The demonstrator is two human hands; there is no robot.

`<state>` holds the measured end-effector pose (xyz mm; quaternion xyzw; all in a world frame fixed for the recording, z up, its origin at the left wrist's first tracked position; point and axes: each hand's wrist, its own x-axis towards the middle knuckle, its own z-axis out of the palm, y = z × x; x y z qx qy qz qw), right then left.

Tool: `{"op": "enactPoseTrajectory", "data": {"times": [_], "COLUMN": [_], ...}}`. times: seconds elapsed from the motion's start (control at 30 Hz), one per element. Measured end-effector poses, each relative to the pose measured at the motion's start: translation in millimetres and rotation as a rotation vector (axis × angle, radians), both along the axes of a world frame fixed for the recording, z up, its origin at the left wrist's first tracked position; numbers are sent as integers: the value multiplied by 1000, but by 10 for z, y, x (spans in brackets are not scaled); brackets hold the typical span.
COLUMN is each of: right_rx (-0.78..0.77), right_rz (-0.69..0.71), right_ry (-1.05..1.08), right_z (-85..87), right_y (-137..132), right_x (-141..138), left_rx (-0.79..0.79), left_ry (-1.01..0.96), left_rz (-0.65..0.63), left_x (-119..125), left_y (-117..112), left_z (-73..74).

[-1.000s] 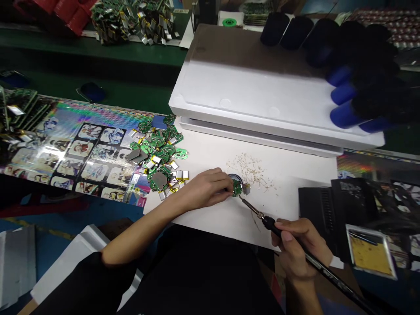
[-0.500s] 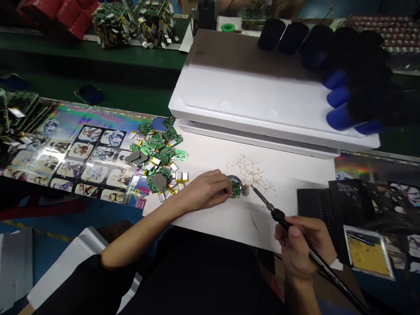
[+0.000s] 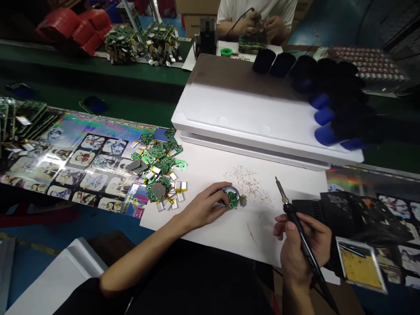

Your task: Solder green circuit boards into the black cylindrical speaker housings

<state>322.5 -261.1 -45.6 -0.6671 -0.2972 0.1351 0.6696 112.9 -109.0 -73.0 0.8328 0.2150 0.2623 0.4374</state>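
Observation:
My left hand [image 3: 206, 205] rests on the white sheet [image 3: 256, 232] and pinches a small round green circuit board [image 3: 232, 198], which has a metal ring around it. A small silver battery [image 3: 243, 201] lies against the board's right side, connected or merely touching, I cannot tell. My right hand [image 3: 302, 247] holds a black soldering iron [image 3: 297, 223] like a pen, its bare tip [image 3: 277, 183] pointing up and away from the board. Pale solder crumbs [image 3: 247, 181] are scattered just above the board. To the left of my left hand lies a heap of green boards with batteries [image 3: 159, 168].
A white foam slab [image 3: 246, 109] with dark and blue cylinders [image 3: 324, 116] lies behind the sheet. To the right are a black soldering station [image 3: 341, 210] and a yellow sponge tray [image 3: 359, 264]. A co-worker's hands [image 3: 254, 24] work beyond, near stacked boards [image 3: 160, 43].
The soldering iron has lifted away from the board, up and to the right, its tip now pointing upward. My left hand still holds the board. The view has tilted up, showing the co-worker.

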Motion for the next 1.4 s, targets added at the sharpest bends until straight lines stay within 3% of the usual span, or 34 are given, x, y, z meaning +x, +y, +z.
{"op": "enactPoseTrajectory", "data": {"times": [0.17,0.37,0.5,0.63,0.7,0.8,0.97,1.13,1.27,1.4], "right_rx": [-42,-163,-199,-229,-249,-253,-161,-129,-164,-177], "right_rz": [63,181,246,273,282,302,215,159,148,127], "right_ry": [35,25,41,97,109,115,142,162,154,159], "right_z": [-105,-375,-514,-533,-523,-521,-562,-550,-528,-523], "right_y": [28,146,181,193,199,204,202,202,202,210], "right_x": [-2,-7,2,8,7,4,1,11,25,13], "left_rx": [-176,-244,-156,-155,-142,-123,-136,-127,-81,72], "left_ry": [-19,-54,-155,-327,-405,-421,-238,-30,35,-22], "left_rz": [8,39,240,601,762,901,997,981,925,928], "left_x": [-133,-668,-1012,-1182,-1211,-1206,-1100,-1024,-995,-773], "left_y": [8,304,728,1279,1586,2039,2598,2884,3035,3181], "left_z": [146,508,637,602,537,428,294,237,355,673]}}
